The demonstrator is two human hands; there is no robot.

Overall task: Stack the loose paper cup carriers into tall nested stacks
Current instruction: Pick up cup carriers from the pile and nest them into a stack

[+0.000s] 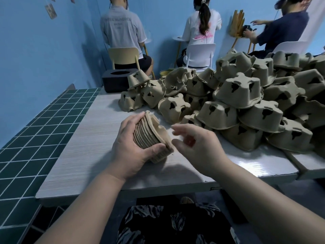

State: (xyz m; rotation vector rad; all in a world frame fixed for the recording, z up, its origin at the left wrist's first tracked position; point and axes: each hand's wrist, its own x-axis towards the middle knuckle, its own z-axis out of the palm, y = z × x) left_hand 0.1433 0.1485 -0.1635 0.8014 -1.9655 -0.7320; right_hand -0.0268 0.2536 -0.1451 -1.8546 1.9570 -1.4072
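Left hand (129,147) grips a nested stack of carriers (151,136) on its side above the table's (84,147) near middle, right hand (195,145) loosely open beside it, loose carriers (237,103) heaped toward the far right corner.

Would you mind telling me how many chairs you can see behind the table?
3: a tan chair at the left, a white chair in the middle, and another white chair at the right, partly hidden by the pile of carriers. Others may be hidden.
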